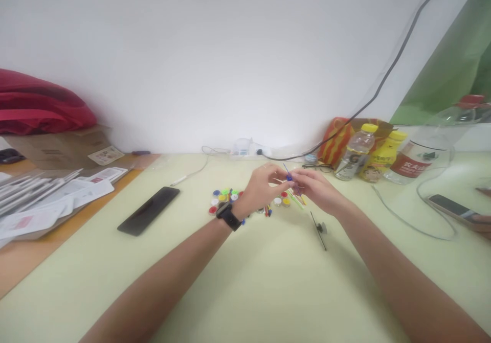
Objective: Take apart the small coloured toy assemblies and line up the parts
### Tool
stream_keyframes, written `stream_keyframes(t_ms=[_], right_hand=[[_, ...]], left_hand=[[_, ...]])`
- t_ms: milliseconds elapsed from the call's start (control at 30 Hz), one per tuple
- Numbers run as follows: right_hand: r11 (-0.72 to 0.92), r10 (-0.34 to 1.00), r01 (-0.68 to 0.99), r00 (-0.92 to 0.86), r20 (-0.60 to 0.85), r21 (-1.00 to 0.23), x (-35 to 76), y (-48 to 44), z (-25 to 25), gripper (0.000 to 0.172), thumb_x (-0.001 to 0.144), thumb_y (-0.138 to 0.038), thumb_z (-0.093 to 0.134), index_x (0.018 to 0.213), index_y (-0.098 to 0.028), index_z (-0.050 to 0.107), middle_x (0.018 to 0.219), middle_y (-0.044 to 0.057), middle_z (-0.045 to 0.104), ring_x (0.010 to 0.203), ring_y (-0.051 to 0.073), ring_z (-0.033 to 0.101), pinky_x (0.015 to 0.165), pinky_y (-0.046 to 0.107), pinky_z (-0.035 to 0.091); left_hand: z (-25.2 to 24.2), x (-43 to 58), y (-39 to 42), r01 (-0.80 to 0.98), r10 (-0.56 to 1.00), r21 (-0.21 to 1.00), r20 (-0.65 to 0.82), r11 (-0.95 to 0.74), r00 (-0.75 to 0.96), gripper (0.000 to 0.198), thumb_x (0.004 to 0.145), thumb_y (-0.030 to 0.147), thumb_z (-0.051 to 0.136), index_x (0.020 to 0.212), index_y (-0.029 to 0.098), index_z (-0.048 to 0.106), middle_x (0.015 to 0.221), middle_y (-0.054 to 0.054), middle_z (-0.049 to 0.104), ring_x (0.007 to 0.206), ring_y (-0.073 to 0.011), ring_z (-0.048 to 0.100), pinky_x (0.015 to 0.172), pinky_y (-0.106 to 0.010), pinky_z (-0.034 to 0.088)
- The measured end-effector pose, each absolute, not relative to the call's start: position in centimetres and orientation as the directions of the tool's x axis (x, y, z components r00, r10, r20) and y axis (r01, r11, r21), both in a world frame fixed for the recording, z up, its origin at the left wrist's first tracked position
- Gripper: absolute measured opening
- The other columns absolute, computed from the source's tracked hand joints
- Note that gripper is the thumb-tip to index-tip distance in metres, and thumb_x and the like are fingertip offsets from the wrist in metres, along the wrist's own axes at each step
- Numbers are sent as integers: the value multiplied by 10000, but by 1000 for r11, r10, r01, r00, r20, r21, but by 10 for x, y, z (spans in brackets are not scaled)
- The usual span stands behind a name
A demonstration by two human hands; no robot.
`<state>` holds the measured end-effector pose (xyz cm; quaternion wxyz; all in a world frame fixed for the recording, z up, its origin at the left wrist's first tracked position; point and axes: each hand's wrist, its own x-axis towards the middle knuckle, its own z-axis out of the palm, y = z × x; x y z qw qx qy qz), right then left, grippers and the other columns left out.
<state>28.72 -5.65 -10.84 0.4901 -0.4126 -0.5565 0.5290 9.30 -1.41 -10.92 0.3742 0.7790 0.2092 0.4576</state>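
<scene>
fingertips of left hand (264, 185) and right hand (316, 189) are pinched on a thin blue stick (287, 173), judged light, bendable, best gripped near its ends.

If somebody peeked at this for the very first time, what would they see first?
Probably the two hands meeting mid-table: the left hand and right hand pinch a thin blue stick between them. Just behind them lies a bright scatter of little coloured caps and sticks. A black phone lies to the left, and bottles stand at the right by the wall.
</scene>
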Motion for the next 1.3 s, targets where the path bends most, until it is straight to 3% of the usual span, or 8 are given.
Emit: stream_keyframes(t_ms=[133,300,633,867,967,1067,1200,1300], right_hand=[[69,983,-87,-166,82,-994,288,-55,-111,257,780,-395,809,934,-213,714,741,-11,582,675,130,483,658,295,411],[10,975,-99,-219,32,-995,286,-58,-108,247,783,-384,791,915,-217,666,809,4,604,765,155,562,719,303,467],[7,958,-17,-288,12,-1000,287,-60,-107,179,772,-305,681,914,-222,610,788,-10,567,699,144,522,674,295,425],[33,977,137,-212,3,-990,287,-58,-111,177,873,-381,559,950,-232,615,637,-74,322,524,112,257,524,276,229],[119,993,431,-56,105,-895,294,-50,-119,256,883,-338,527,1076,-231,658,678,-32,478,605,158,443,594,298,360],[167,975,689,-10,221,-705,302,-41,-133,301,883,-297,544,1146,-220,668,892,51,681,862,227,616,765,335,460],[182,975,788,-67,211,-589,310,-36,-147,405,902,-333,578,1283,-205,623,1040,85,713,901,230,661,808,333,485],[179,971,830,-65,228,-528,315,-39,-144,385,902,-378,594,1246,-210,627,1120,98,703,909,229,658,803,339,483]], left_hand=[[-108,92,-14,8,644,750,563,-661,518,273,884,400,777,982,149,737,996,-71,676,850,-154,734,812,-301,653],[-107,90,-14,39,621,717,573,-695,535,224,913,370,741,989,159,757,996,-72,669,834,-140,704,761,-270,636],[-102,84,-17,77,536,648,550,-758,640,174,901,262,692,1035,210,791,1057,-66,658,872,-133,672,850,-292,621],[-107,86,-17,65,556,676,544,-734,628,118,846,220,707,953,171,720,1014,-58,672,822,-130,685,815,-283,604],[-112,87,-19,77,557,706,481,-704,678,73,842,217,699,883,173,658,932,-41,692,831,-152,701,801,-296,597],[-119,87,-23,122,473,666,376,-736,797,57,826,190,701,872,178,669,890,-36,723,824,-168,694,780,-299,570],[-129,87,-24,198,371,527,246,-826,895,99,804,153,712,875,209,751,941,-33,764,903,-199,686,829,-321,527],[-132,84,-19,251,375,459,203,-852,904,81,796,153,725,782,223,764,868,-33,753,926,-221,673,850,-331,511]])
